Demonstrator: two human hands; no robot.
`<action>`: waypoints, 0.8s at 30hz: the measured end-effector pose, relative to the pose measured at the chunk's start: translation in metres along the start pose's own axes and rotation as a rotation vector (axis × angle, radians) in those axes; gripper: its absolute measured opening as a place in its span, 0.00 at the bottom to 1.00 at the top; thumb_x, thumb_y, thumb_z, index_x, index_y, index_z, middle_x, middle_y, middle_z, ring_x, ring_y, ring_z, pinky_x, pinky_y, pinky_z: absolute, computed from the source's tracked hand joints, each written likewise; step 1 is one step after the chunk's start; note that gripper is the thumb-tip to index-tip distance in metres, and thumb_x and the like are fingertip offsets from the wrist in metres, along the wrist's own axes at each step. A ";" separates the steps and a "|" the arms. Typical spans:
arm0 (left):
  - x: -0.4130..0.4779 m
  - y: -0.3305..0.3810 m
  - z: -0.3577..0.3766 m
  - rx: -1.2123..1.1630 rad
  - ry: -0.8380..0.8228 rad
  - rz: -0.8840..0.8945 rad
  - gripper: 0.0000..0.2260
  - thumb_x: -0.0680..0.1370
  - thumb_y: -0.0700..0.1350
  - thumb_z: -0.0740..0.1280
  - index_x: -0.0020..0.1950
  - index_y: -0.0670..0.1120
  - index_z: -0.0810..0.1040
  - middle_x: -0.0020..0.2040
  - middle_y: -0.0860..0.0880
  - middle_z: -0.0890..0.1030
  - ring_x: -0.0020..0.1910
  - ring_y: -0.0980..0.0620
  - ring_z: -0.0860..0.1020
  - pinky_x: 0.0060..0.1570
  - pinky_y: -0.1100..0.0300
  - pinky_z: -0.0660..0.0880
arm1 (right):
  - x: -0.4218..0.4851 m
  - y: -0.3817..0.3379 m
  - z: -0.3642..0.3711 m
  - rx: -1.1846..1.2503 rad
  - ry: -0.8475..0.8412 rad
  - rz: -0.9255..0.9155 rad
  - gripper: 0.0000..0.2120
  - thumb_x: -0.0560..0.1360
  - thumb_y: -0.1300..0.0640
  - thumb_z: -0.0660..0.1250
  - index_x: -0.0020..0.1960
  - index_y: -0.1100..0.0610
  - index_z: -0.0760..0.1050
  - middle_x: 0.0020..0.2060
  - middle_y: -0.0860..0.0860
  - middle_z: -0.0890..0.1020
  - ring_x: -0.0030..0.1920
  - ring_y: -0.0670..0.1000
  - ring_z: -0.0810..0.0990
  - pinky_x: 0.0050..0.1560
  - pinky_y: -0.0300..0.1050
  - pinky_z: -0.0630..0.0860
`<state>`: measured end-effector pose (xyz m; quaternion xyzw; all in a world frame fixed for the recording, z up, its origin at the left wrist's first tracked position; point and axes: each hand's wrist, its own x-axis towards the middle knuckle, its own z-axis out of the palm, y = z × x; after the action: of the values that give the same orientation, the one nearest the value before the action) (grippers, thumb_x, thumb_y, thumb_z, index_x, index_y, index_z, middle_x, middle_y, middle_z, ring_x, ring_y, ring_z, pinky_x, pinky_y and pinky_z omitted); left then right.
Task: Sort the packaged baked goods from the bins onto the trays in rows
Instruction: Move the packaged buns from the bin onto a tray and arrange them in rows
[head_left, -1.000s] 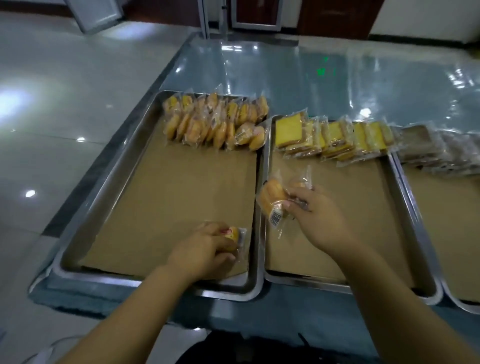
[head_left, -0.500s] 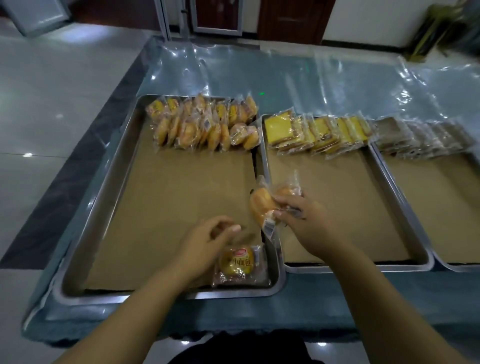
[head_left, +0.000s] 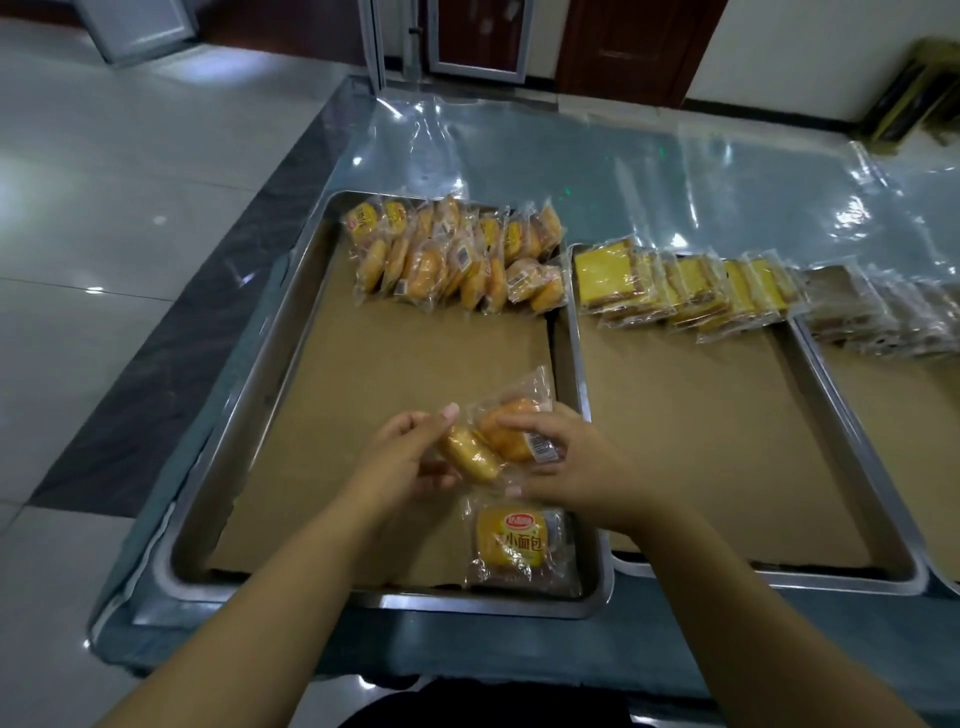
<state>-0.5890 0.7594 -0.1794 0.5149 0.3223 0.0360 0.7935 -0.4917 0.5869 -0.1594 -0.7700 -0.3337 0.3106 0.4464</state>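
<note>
Up from the flat bun packet (head_left: 514, 545) lying in the near right corner of the left tray (head_left: 249, 395), the left hand (head_left: 400, 457) now pinches the wrapped buns (head_left: 470, 457), which the right hand (head_left: 576, 462) also grips with curled fingers, just above that tray.

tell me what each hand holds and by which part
The left hand pinches the nearer wrapped bun by its left edge; the right hand holds the farther wrapped bun at its right, barcode end.
</note>
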 end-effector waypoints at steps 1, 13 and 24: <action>0.002 -0.001 -0.004 -0.024 0.043 0.019 0.09 0.68 0.47 0.72 0.40 0.44 0.75 0.35 0.44 0.80 0.31 0.47 0.76 0.27 0.60 0.76 | 0.002 0.002 0.001 0.019 -0.017 0.016 0.31 0.63 0.58 0.78 0.57 0.32 0.71 0.61 0.44 0.70 0.63 0.47 0.71 0.58 0.43 0.76; 0.010 -0.008 -0.056 0.081 0.301 0.163 0.07 0.74 0.33 0.64 0.40 0.45 0.75 0.39 0.46 0.78 0.36 0.50 0.76 0.35 0.58 0.72 | 0.031 0.029 0.012 0.189 0.354 0.162 0.37 0.74 0.63 0.67 0.73 0.40 0.52 0.57 0.44 0.80 0.56 0.46 0.79 0.56 0.55 0.77; 0.008 -0.026 -0.073 1.163 0.183 0.533 0.17 0.72 0.44 0.72 0.60 0.50 0.78 0.65 0.50 0.71 0.65 0.50 0.61 0.63 0.57 0.61 | 0.023 0.028 0.016 -0.553 -0.014 0.058 0.22 0.73 0.54 0.69 0.67 0.52 0.72 0.68 0.50 0.69 0.67 0.49 0.67 0.66 0.42 0.63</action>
<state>-0.6301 0.8082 -0.2245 0.9181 0.2165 0.0947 0.3181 -0.4837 0.6025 -0.1949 -0.8697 -0.3869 0.2256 0.2077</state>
